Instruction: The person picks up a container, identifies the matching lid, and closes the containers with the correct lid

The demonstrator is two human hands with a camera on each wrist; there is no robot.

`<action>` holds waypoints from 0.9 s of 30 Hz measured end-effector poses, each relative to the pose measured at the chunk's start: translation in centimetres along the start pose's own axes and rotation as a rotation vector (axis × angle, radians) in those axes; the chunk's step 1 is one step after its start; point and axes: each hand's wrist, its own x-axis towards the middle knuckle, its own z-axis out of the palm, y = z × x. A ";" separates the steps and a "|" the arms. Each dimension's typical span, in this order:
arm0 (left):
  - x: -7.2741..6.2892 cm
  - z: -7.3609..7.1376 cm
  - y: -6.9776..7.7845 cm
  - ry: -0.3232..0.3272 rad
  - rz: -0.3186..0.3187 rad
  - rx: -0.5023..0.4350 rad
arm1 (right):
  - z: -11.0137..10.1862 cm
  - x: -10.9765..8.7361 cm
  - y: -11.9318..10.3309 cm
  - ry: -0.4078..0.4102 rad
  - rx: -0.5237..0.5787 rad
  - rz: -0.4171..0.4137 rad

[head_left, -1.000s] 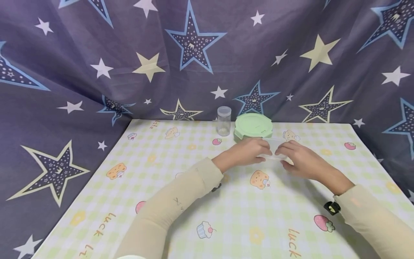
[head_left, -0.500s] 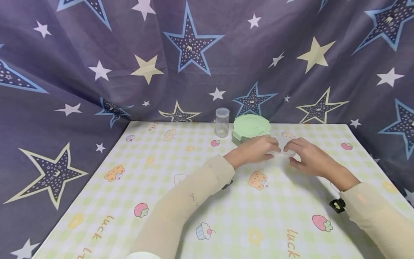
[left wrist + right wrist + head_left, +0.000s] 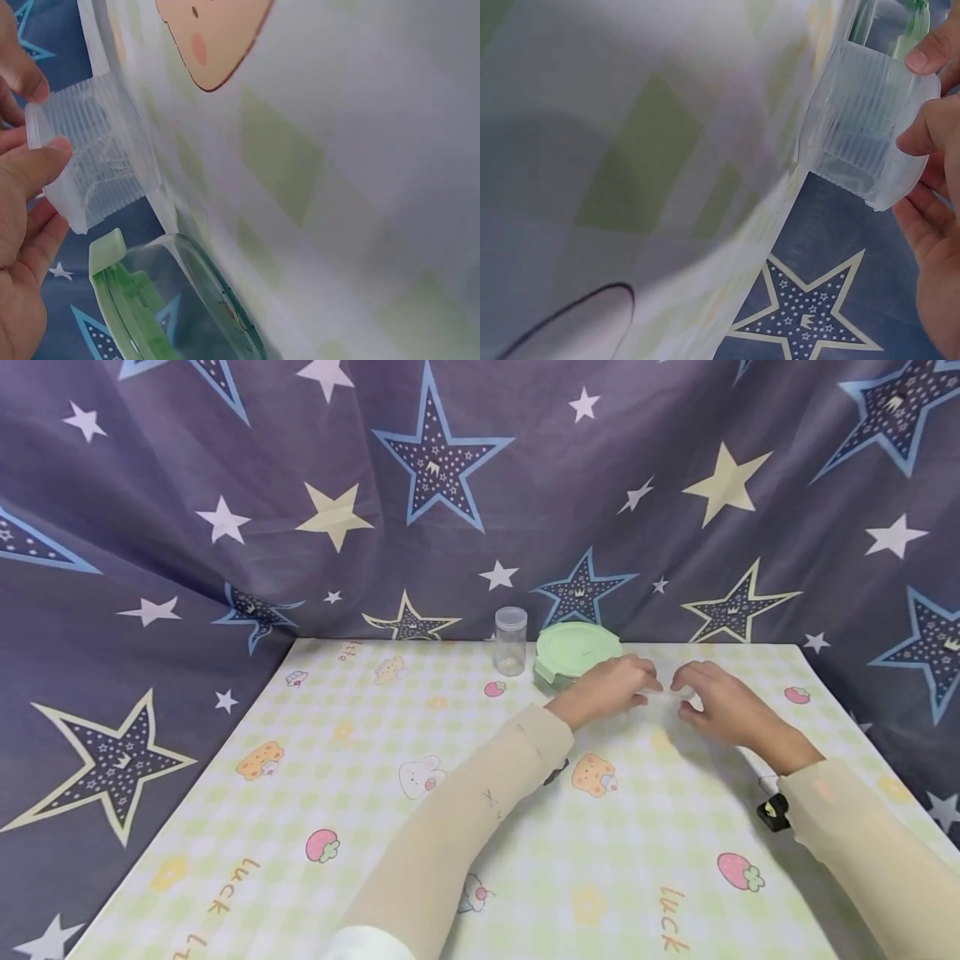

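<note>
A small clear plastic box (image 3: 105, 150) with ribbed sides and a frosted lid is held between both hands at the far side of the table. My left hand (image 3: 609, 689) grips its left end, thumb on the near edge of the lid and fingers on the far side. The other end is gripped by my right hand (image 3: 726, 706), thumb and fingers likewise at the lid's edge in the right wrist view. Just left of the box stands a round glass food container (image 3: 577, 645) with a green clip lid. The base of the box sits right at the tabletop.
A clear cylindrical jar (image 3: 511, 647) with a translucent lid stands left of the green-lidded container. The table wears a checked cloth (image 3: 375, 727) with cartoon prints. Behind it hangs a dark star-patterned curtain (image 3: 300, 443).
Both hands have carried the clear box to the right and a little farther back, away from the front of the green-lidded container. The container and the jar stand where they were.
</note>
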 end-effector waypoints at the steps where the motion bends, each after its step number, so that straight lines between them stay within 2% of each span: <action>1: 0.3 0.0 0.0 0.005 -0.008 0.000 | -0.1 0.0 0.2 0.001 0.001 0.011; 7: 1.7 0.2 0.1 0.005 -0.072 -0.009 | -0.3 0.5 1.4 -0.011 -0.002 0.077; 11: 2.2 0.4 -0.2 0.010 -0.131 -0.009 | 0.0 1.1 2.2 -0.024 0.005 0.116; 16: 2.9 0.8 -0.7 0.021 -0.173 0.003 | 0.3 1.7 3.0 -0.053 0.007 0.174; 21: 3.6 0.9 -1.0 -0.003 -0.232 -0.004 | 0.1 2.2 3.8 -0.073 0.019 0.198; 27: 4.0 1.0 -1.0 -0.001 -0.250 -0.006 | 0.1 2.5 4.0 -0.076 0.020 0.217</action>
